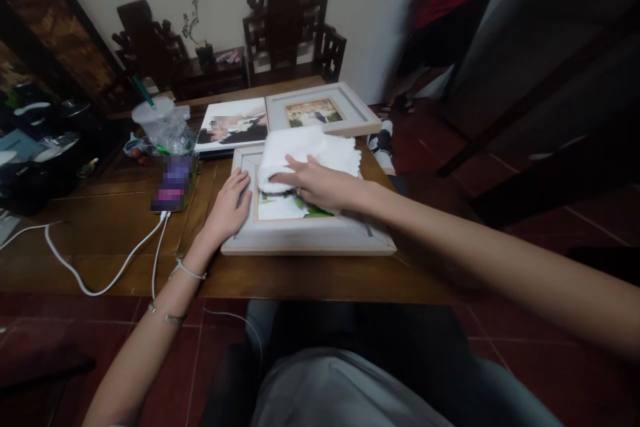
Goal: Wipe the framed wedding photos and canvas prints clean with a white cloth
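Note:
A white-framed picture [310, 237] lies flat on the wooden table [100, 227] in front of me. My left hand [229, 203] rests flat on the frame's left edge, fingers stretched out. My right hand [315, 183] lies palm down on a folded white cloth [313, 147], pressing it against the glass over the photo. The cloth covers the upper part of the picture.
Behind lie a second framed picture [325, 110] and an unframed photo print [233, 123]. A phone [173, 183] on a white cable [100, 283], a plastic cup in a bag [160, 123], carved wooden chairs [287, 27] and another person [445, 20] at the back right.

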### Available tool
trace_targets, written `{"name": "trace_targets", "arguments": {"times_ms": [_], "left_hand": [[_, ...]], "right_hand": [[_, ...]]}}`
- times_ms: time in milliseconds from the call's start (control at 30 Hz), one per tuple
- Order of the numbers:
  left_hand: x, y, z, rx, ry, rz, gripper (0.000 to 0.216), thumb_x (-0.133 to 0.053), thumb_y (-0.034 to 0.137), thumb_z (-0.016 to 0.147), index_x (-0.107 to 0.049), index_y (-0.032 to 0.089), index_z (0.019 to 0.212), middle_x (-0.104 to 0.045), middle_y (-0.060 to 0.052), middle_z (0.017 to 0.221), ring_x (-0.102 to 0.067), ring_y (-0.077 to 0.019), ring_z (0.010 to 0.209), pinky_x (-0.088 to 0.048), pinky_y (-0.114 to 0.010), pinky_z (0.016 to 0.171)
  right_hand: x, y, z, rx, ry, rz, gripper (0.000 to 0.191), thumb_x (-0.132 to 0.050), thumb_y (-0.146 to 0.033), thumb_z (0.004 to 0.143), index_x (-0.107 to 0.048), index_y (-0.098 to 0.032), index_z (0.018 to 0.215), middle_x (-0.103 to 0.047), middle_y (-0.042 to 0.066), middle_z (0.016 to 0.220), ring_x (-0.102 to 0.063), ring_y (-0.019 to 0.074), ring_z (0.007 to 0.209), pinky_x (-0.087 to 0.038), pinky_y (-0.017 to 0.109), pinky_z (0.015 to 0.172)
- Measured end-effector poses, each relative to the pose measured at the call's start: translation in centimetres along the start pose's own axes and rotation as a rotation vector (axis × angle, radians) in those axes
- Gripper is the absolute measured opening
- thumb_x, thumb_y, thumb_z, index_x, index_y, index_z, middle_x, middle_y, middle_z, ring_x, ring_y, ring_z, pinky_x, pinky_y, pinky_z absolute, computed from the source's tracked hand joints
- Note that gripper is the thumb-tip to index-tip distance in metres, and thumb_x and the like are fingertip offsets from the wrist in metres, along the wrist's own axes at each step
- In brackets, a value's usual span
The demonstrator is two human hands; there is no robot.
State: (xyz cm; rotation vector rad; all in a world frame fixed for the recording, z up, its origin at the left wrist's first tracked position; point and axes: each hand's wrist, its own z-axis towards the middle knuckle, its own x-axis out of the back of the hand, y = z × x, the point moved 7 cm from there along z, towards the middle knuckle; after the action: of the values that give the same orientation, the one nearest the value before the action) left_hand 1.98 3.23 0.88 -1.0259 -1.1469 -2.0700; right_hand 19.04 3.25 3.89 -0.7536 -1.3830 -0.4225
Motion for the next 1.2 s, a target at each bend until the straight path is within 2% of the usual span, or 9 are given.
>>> {"name": "trace_targets", "arguments": {"times_ms": [133,267,400,500,700,833,933,1033,1200], "left_hand": [[0.0,0.1,0.0,0.005,-0.004,-0.011,0.044,-0.043,0.024,0.098,-0.061,0.014,0.136,-0.058,-0.015,0.149,-0.042,-0.0298,0.149,-0.032,-0.057,0.124],[0.0,0.3,0.1,0.014,-0.010,0.007,0.045,-0.041,0.024,0.097,-0.062,0.012,0.136,-0.058,-0.015,0.149,-0.042,-0.0300,0.149,-0.032,-0.056,0.125],[0.0,0.4,0.1,0.027,-0.010,0.005,0.046,-0.040,0.027,0.099,-0.063,0.008,0.134,-0.058,-0.018,0.148,-0.041,-0.0298,0.149,-0.031,-0.054,0.125],[0.3,0.6,0.0,0.034,0.033,-0.048,0.048,-0.035,0.034,0.103,-0.062,0.009,0.135,-0.057,-0.018,0.149,-0.044,-0.0277,0.148,-0.031,-0.053,0.125],[1.8,1.5,-0.4,0.021,0.167,-0.160,0.055,-0.027,0.049,0.107,-0.055,0.016,0.142,-0.056,-0.015,0.151,-0.050,-0.0242,0.143,-0.035,-0.048,0.123],[2.2,1.2,-0.6,0.074,0.222,-0.190,0.061,-0.023,0.056,0.107,-0.048,0.019,0.148,-0.052,-0.014,0.154,-0.048,-0.0255,0.144,-0.034,-0.047,0.123],[1.9,1.0,-0.5,0.080,0.220,-0.208,0.064,-0.021,0.058,0.106,-0.046,0.020,0.150,-0.050,-0.014,0.156,-0.048,-0.0260,0.145,-0.035,-0.046,0.122],[1.8,0.9,-0.4,0.088,0.211,-0.232,0.065,-0.019,0.059,0.106,-0.048,0.020,0.149,-0.052,-0.013,0.155,-0.049,-0.0256,0.144,-0.037,-0.045,0.122],[1.3,0.6,-0.2,0.123,0.145,-0.194,0.063,-0.021,0.052,0.107,-0.060,0.013,0.137,-0.059,-0.016,0.148,-0.052,-0.0261,0.142,-0.036,-0.048,0.122]], "right_hand": [[0.4,-3.8,-3.9,0.085,-0.148,0.072,0.069,-0.040,0.005,0.084,-0.057,-0.022,0.144,-0.062,0.017,0.141,-0.050,0.0328,0.139,-0.042,0.055,0.111],[1.6,-7.2,-7.4,0.150,-0.237,0.210,0.062,-0.048,0.002,0.081,-0.066,-0.023,0.135,-0.062,0.015,0.142,-0.064,0.0299,0.123,-0.054,0.039,0.096],[1.2,-8.8,-8.2,0.207,-0.199,0.233,0.069,-0.045,0.007,0.076,-0.065,-0.022,0.135,-0.064,0.014,0.140,-0.053,0.0316,0.137,-0.046,0.050,0.109],[-0.1,-8.0,-6.6,0.195,-0.107,0.134,0.075,-0.043,0.010,0.076,-0.059,-0.022,0.142,-0.057,0.014,0.148,-0.036,0.0335,0.149,-0.035,0.062,0.115],[0.0,-3.9,0.4,0.111,0.056,-0.118,0.075,-0.034,0.010,0.083,-0.050,-0.023,0.148,-0.031,0.013,0.166,-0.024,0.0411,0.152,-0.033,0.072,0.110],[0.4,-2.9,3.9,0.091,0.047,-0.168,0.067,-0.035,0.008,0.086,-0.057,-0.023,0.142,-0.038,0.012,0.163,-0.022,0.0425,0.152,-0.026,0.076,0.111],[-0.2,-4.1,3.7,0.144,-0.007,-0.144,0.065,-0.035,0.009,0.085,-0.058,-0.018,0.140,-0.048,0.017,0.154,-0.027,0.0436,0.149,-0.030,0.078,0.107],[-0.4,-6.2,1.4,0.241,-0.059,-0.103,0.061,-0.039,0.008,0.083,-0.061,-0.016,0.135,-0.061,0.020,0.138,-0.044,0.0385,0.140,-0.038,0.068,0.106],[1.0,-8.6,-3.6,0.284,-0.211,-0.003,0.052,-0.050,0.002,0.083,-0.070,-0.022,0.124,-0.072,0.014,0.116,-0.069,0.0257,0.099,-0.052,0.041,0.091]]}}
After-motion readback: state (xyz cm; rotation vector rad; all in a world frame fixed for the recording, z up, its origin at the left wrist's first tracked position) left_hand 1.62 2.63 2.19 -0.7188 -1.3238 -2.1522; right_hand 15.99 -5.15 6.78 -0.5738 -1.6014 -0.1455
